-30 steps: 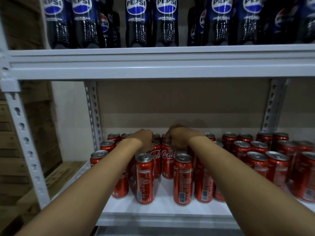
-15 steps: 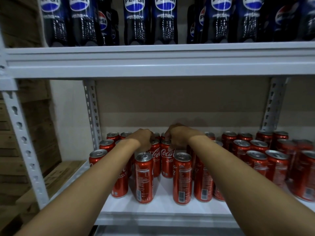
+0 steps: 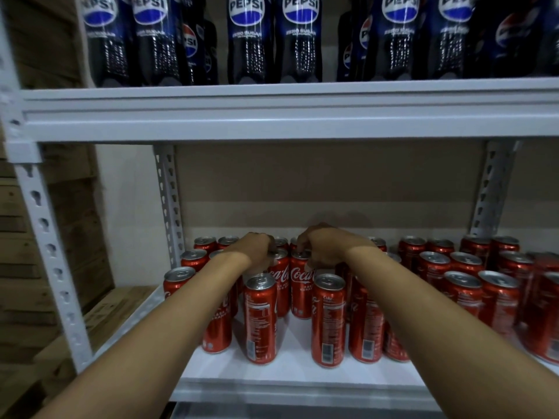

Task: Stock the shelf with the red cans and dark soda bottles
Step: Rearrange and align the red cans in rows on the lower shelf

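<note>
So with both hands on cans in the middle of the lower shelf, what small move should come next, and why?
Probably let go and draw both arms back. The left hand and right hand each grip the top of an upright Coca-Cola can, already standing among the red cans on the lower shelf. Whether more stock remains is out of view.

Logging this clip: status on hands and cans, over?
Left hand and right hand each grip a Coca-Cola can top, mid-shelf. Red cans crowd the lower shelf; Pepsi bottles above. Nothing blocking.
</note>
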